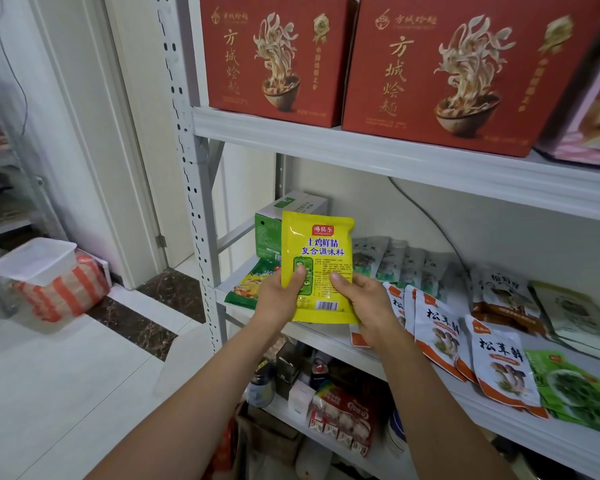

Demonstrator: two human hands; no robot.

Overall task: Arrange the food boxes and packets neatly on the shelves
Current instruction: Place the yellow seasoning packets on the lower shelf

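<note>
On the upper shelf two big red noodle boxes stand side by side, faces forward. Below, the middle shelf carries white-and-orange mushroom packets overlapping in a slanted row, and a green box stands upright at its left end. Just before that box the yellow seasoning packet is held upright, label outward, probably to square it before placing. Both the left hand and the right hand pinch its lower edge, thumbs in front; the fingers behind are hidden.

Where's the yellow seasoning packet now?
Head view, centre: the yellow packet is held upright between the left hand and right hand, in front of the green box at the left end of the middle shelf.
</note>
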